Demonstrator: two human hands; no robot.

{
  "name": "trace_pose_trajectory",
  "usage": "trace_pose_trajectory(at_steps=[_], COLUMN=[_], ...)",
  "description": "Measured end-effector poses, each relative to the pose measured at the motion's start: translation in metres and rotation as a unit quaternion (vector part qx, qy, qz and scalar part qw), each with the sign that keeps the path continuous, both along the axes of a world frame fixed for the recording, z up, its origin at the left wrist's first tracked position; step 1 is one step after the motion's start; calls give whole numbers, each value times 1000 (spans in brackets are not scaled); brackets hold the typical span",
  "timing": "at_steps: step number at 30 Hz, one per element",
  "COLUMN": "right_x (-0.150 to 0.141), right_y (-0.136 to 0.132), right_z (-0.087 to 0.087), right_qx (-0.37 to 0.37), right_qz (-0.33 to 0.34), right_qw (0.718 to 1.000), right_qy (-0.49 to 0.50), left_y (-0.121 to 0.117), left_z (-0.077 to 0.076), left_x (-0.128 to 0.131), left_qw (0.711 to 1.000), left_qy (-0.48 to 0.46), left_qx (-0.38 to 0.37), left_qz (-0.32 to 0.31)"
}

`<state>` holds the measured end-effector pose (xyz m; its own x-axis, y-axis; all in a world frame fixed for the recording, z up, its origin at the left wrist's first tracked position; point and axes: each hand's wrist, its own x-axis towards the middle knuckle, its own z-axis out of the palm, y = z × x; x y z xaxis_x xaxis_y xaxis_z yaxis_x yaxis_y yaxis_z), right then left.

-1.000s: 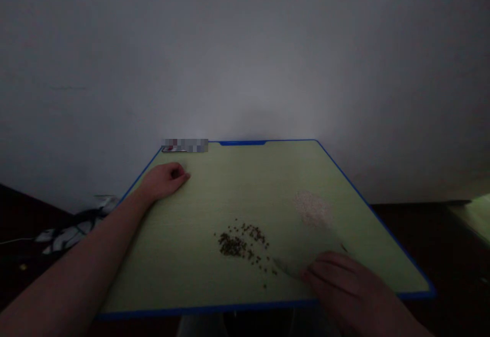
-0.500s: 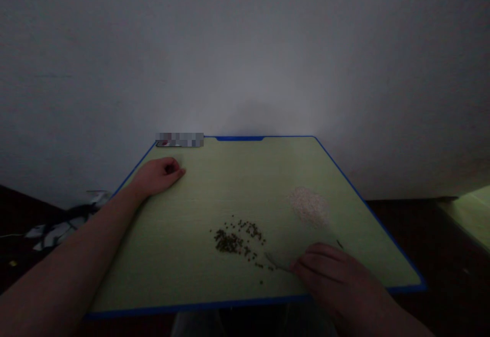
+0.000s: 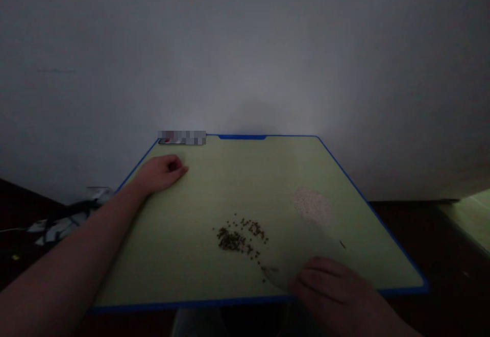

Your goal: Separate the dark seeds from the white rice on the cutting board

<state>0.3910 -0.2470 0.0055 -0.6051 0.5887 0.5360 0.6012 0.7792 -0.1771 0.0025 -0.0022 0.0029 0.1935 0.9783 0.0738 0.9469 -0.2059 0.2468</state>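
Note:
Near the front edge of the table, my right hand [image 3: 331, 288] is closed around the handle of a small spoon [image 3: 271, 277]. The spoon's dim, blurred bowl points left, low over or on the tabletop, with a few dark grains beside it. A pile of small dark round grains, like peppercorns or beans [image 3: 231, 240], lies to its upper left, scattered loosely along its right side. Beyond my right hand is a flat heap of pale grains [image 3: 312, 206], perhaps rice. My left hand [image 3: 163, 172] rests on the far left of the table, fingers curled, with nothing visible in it.
The pale green tabletop [image 3: 252, 168] has a blue rim. At its far left corner lies a flat, blurred-out object [image 3: 181, 138], perhaps a phone. A small dark sliver [image 3: 342, 244] lies to the right. A wall stands behind; cables and cloth-like items [image 3: 65, 224] sit at left.
My right hand and the spoon have come down towards the front edge, away from the dark pile. My left hand stays in place; the view has shifted slightly.

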Motion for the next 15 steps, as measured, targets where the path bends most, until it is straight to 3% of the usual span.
trace_pose_trajectory(at_steps=[6, 15], right_x=[-4, -12], right_y=[1, -2], right_z=[5, 14], right_qx=[27, -18], right_qz=[-11, 0], right_qw=[1000, 1000], right_qy=[-4, -9], left_y=[0, -4], left_z=[1, 7], left_x=[0, 4], left_qw=[1000, 1000], left_qy=[8, 11], left_qx=[-4, -15], left_qz=[11, 14])
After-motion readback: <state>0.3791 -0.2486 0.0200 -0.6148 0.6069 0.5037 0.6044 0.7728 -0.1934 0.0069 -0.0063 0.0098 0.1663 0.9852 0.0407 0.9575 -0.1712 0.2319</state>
